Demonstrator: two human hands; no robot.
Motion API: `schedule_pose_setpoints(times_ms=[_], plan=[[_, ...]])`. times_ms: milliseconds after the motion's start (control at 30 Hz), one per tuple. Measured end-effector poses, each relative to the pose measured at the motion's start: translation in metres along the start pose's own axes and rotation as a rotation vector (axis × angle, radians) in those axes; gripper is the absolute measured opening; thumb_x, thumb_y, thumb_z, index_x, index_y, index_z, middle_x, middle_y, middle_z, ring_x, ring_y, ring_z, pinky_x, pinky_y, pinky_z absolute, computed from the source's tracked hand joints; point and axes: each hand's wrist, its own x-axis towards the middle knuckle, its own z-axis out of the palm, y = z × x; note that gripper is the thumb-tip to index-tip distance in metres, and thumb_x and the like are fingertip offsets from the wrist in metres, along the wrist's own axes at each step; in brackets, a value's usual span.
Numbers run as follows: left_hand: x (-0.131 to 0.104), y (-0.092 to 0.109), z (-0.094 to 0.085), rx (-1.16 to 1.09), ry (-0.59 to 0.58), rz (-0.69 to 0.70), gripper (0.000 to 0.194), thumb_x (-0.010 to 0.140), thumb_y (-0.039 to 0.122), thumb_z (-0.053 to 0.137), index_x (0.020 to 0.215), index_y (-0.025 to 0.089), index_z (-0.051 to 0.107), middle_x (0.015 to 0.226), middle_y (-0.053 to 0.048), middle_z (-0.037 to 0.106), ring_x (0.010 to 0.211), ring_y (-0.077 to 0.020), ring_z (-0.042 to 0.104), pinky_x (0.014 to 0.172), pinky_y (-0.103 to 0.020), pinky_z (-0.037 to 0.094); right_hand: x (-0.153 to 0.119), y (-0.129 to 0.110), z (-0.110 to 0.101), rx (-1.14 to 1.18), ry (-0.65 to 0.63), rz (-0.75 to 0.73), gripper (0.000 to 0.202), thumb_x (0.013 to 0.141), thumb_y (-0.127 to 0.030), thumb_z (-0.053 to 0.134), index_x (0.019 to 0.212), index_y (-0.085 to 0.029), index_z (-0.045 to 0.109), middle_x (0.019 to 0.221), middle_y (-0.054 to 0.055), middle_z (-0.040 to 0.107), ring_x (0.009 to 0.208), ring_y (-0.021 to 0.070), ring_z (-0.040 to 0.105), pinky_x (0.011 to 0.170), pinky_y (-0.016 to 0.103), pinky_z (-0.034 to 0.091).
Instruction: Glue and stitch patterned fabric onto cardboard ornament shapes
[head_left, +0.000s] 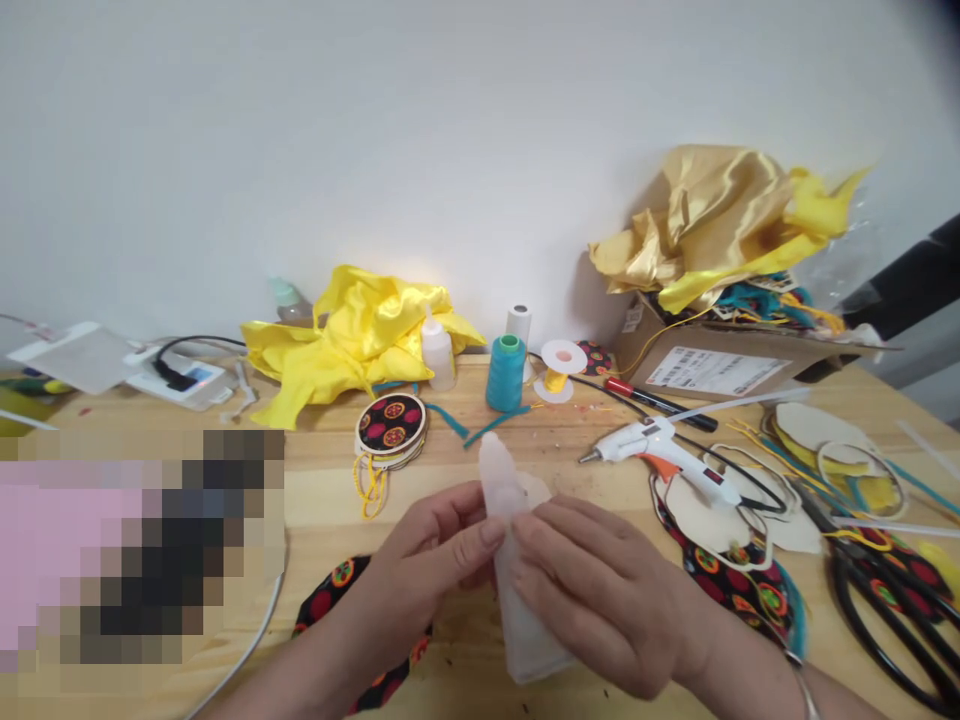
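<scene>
A whitish, translucent flat piece with a rounded narrow top [501, 478] stands nearly upright between my hands above the wooden table. My left hand [446, 545] pinches its left edge with thumb and fingers. Wrapped round its right side are the fingers of my right hand [600, 590], which hide much of it. A small cream-coloured edge shows behind it, too covered to make out. Black patterned fabric [330, 590] lies under my left forearm. Beyond my hands are a teal thread cone [506, 375] and a round patterned piece with yellow cord [391, 425].
A white glue gun [660, 450], black scissors [892, 620] and cream discs [817, 435] lie at the right. Behind them stands a cardboard box [705, 360] with gold fabric. Yellow fabric [352, 340], a white bottle [438, 350] and a spool [561, 370] are along the wall.
</scene>
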Motion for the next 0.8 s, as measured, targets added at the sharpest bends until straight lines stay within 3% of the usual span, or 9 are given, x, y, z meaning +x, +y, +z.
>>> schedule_pose_setpoints(times_ms=[100,233,333,467,633,733,800], plan=[[0.001,0.003,0.001,0.017,0.083,0.105,0.023,0.084,0.025,0.056,0.105,0.021,0.061,0.094,-0.005,0.066,0.087,-0.0176,0.060,0.078,-0.030,0.047,-0.002,0.000,0.004,0.069,-0.015,0.091,0.022,0.087,-0.008,0.040,0.100,-0.008,0.058,0.099,0.013,0.065,0.094,0.0205,0.058,0.083,0.033,0.050],[-0.003,0.003,0.003,0.313,0.216,0.278,0.018,0.083,0.026,0.057,0.101,0.022,0.061,0.090,-0.003,0.065,0.086,-0.0175,0.059,0.075,-0.029,0.047,-0.008,-0.001,0.005,0.370,0.034,0.615,0.029,0.086,-0.014,0.048,0.115,-0.014,0.048,0.096,0.008,0.060,0.088,0.0150,0.056,0.077,0.029,0.049],[-0.007,-0.002,0.002,0.596,0.235,0.391,0.020,0.082,0.024,0.057,0.102,0.023,0.059,0.086,-0.001,0.062,0.078,-0.0161,0.057,0.070,-0.028,0.046,-0.005,-0.004,0.005,0.554,-0.045,0.827,0.033,0.080,-0.028,0.062,0.111,-0.022,0.052,0.088,0.001,0.060,0.076,0.0128,0.054,0.067,0.026,0.047],[-0.010,-0.007,0.001,0.762,0.223,0.526,0.027,0.082,0.019,0.055,0.109,0.026,0.055,0.095,-0.002,0.058,0.080,-0.0157,0.053,0.070,-0.029,0.045,0.007,-0.008,0.004,0.565,-0.147,0.896,0.035,0.076,-0.028,0.068,0.108,-0.027,0.054,0.089,-0.002,0.061,0.075,0.0120,0.052,0.066,0.025,0.043],[-0.009,-0.009,0.000,0.887,0.299,0.671,0.034,0.080,0.014,0.057,0.111,0.027,0.055,0.106,-0.004,0.052,0.097,-0.0190,0.049,0.081,-0.031,0.043,0.019,-0.001,0.006,0.525,-0.304,0.829,0.022,0.076,-0.016,0.063,0.097,-0.021,0.056,0.093,0.001,0.061,0.084,0.0144,0.053,0.073,0.027,0.041],[-0.008,-0.010,0.000,0.804,0.397,0.737,0.047,0.079,0.016,0.057,0.124,0.025,0.045,0.108,-0.007,0.048,0.088,-0.0182,0.049,0.076,-0.033,0.044,0.030,0.014,0.017,0.427,-0.306,0.800,0.015,0.077,-0.018,0.061,0.091,-0.019,0.057,0.086,0.001,0.060,0.078,0.0150,0.053,0.067,0.028,0.040],[-0.008,-0.009,0.001,0.699,0.457,0.796,0.046,0.080,0.018,0.056,0.124,0.023,0.042,0.106,-0.007,0.045,0.082,-0.0170,0.048,0.073,-0.033,0.043,0.041,0.027,0.029,0.287,-0.240,0.817,0.012,0.077,-0.025,0.061,0.085,-0.018,0.056,0.080,0.002,0.060,0.074,0.0154,0.053,0.063,0.027,0.039]])
